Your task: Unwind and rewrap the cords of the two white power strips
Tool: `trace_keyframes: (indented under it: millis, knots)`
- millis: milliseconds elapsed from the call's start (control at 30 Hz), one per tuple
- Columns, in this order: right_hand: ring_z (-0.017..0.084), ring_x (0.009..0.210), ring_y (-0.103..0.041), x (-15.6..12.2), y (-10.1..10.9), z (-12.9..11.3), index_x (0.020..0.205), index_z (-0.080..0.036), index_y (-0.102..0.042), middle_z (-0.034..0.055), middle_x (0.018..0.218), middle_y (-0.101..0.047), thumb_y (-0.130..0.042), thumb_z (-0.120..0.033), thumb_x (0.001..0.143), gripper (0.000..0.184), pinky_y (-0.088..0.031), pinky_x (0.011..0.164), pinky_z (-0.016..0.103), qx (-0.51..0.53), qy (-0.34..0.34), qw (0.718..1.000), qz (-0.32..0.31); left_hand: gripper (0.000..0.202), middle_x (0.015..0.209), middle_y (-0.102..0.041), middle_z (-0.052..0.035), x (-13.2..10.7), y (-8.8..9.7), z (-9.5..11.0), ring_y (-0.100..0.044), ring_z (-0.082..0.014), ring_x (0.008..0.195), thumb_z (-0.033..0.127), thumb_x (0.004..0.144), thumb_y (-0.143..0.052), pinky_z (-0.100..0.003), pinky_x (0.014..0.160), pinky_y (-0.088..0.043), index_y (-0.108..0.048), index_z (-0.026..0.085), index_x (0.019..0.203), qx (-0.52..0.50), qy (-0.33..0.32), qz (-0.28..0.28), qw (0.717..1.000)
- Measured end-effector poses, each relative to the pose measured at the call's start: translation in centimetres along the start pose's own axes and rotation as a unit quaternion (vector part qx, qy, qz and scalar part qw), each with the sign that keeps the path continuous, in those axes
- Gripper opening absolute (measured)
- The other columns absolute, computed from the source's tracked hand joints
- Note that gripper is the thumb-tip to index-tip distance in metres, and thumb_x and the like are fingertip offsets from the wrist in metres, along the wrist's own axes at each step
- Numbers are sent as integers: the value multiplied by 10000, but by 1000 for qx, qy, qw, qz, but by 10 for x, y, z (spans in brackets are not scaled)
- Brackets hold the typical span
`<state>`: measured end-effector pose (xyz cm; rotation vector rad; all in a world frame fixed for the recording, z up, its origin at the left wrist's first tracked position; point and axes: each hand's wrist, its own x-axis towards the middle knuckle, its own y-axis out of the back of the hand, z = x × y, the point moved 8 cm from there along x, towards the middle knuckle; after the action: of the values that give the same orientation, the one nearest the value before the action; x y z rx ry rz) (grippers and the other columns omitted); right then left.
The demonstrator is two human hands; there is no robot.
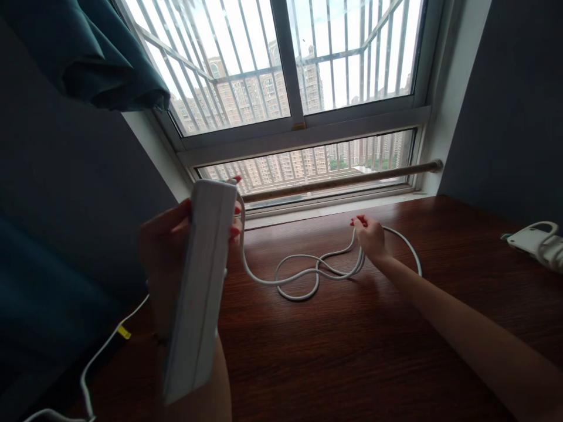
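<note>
A long white power strip (204, 281) is held up on edge in my left hand (169, 225), its fingers wrapped round it near the top end. From that top end a white cord (264, 282) drops to the wooden tabletop and lies there in loose loops. My right hand (369, 236) is closed on the cord near the window side, pinching it above the table. Beyond that hand the cord curves on to the right and passes behind my forearm. The strip's socket face is turned away from view.
The dark reddish-brown tabletop (352, 346) reaches to the window sill. A second white strip with its cord wrapped round it (532, 243) lies at the right edge. On the left runs another white cord (103, 346) with a yellow tag. A blue curtain (101, 58) hangs upper left.
</note>
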<state>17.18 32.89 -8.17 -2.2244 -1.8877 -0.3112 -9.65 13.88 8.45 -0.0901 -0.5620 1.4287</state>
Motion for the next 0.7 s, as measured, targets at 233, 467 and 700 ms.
trace_keyframes:
  millis: [233, 467, 700]
  knots:
    - [169, 804, -580, -96, -72, -84, 1106, -119, -563, 59, 905, -622, -502, -425, 895, 377, -427, 721, 272, -73, 196, 879, -428, 310, 768, -673, -42, 8, -42, -47, -650, -152, 636, 281, 777, -555, -162, 463, -497, -552, 121, 1042, 132, 35, 89, 987]
    - [180, 804, -579, -177, -97, -38, 1195, -123, -466, 66, 906, -599, -746, -426, 692, 651, -449, 682, 245, -97, -42, 693, -713, 471, 750, -678, -72, 36, -34, -62, -673, -253, 673, 250, 683, -685, -265, 492, -531, -466, 131, 1082, 177, 22, 48, 983]
    - [87, 584, -416, -122, -82, -74, 970, -111, -576, -3, 674, -480, -636, -234, 750, 259, -324, 517, 190, -82, 79, 865, -488, 751, 765, -667, -50, 46, -14, -69, -649, -222, 633, 291, 614, -771, -285, 509, -515, -339, 157, 1215, 308, 10, 85, 948]
